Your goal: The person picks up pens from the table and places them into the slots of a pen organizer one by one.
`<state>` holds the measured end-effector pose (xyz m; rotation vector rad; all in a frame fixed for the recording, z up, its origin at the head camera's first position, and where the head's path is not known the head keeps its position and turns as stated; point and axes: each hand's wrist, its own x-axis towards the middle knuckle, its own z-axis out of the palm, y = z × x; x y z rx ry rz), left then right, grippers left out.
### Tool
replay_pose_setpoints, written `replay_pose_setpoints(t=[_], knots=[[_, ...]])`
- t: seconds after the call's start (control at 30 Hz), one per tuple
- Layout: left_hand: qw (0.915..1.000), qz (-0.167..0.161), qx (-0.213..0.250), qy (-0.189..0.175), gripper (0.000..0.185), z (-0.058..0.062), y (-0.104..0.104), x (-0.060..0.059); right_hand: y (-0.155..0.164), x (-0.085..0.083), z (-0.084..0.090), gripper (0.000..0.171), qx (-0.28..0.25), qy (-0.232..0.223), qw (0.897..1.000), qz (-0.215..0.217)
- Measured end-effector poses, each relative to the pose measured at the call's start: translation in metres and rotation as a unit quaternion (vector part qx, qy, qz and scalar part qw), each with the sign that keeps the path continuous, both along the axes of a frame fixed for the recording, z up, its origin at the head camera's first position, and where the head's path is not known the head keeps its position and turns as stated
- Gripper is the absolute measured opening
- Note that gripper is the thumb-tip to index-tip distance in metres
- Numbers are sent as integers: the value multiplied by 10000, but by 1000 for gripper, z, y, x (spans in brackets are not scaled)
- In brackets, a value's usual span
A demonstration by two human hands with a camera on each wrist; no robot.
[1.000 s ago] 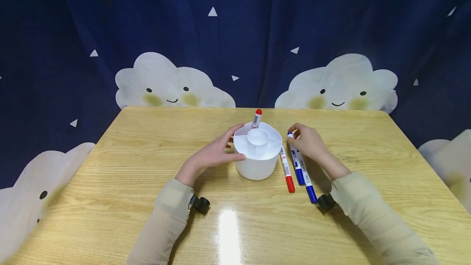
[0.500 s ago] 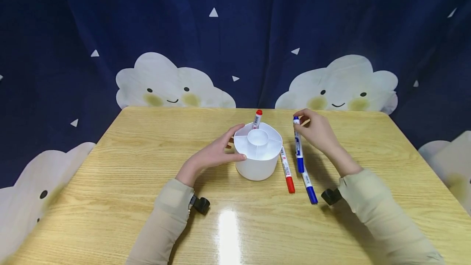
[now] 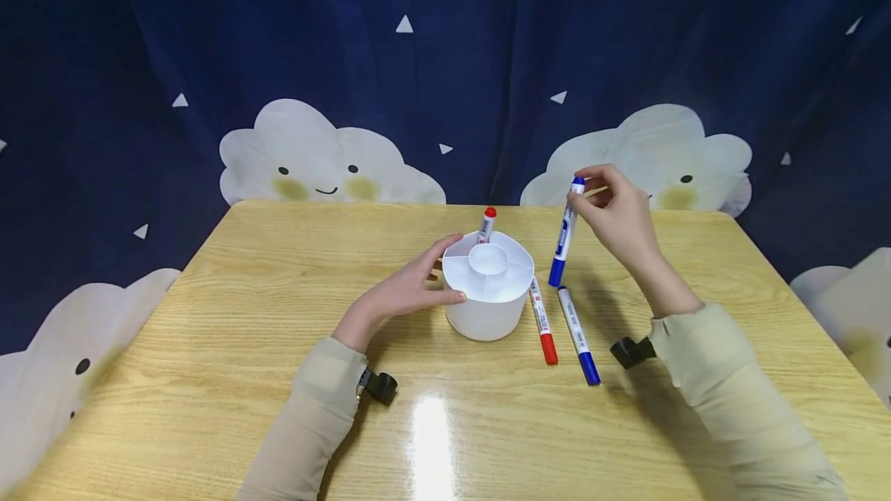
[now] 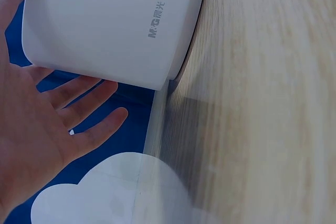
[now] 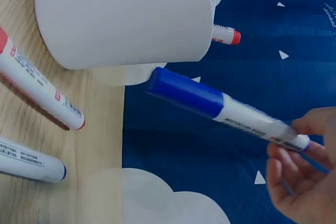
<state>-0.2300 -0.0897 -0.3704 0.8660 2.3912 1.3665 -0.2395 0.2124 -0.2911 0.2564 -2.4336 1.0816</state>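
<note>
Wooden worktop (image 3: 244,346) w/ navy cloud curtain (image 3: 313,161) behind. L hand (image 3: 404,292) rests flat-fingered against white divided pen pot (image 3: 487,284), grip apart, nothing held. R hand (image 3: 616,215) pinches top end of blue marker (image 3: 562,234), lifted off worktop, cap down, just right of pot. Red marker (image 3: 486,224) stands in pot's back section. Another red marker (image 3: 541,321) & blue marker (image 3: 578,335) lie side by side right of pot.

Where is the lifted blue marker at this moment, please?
In the head view, the lifted blue marker hangs from the right hand, right of the white holder.
</note>
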Motion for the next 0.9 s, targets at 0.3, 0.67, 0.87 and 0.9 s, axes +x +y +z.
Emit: replay_pose_setpoints(t=[0.3,0.67,0.87,0.9], knots=[[10000,-15,-6,30,85,0,0,1,-12,-3,15,30,-726,1030,9920,78],[10000,31,-20,-2,86,-1,-1,1,-35,9,34,30,-1438,1223,9809,475],[10000,10,-17,-28,87,0,0,0,-40,4,24,31,-1354,1137,9821,656],[10000,12,-22,-27,87,0,0,0,-39,2,21,31,-1325,1128,9823,693]])
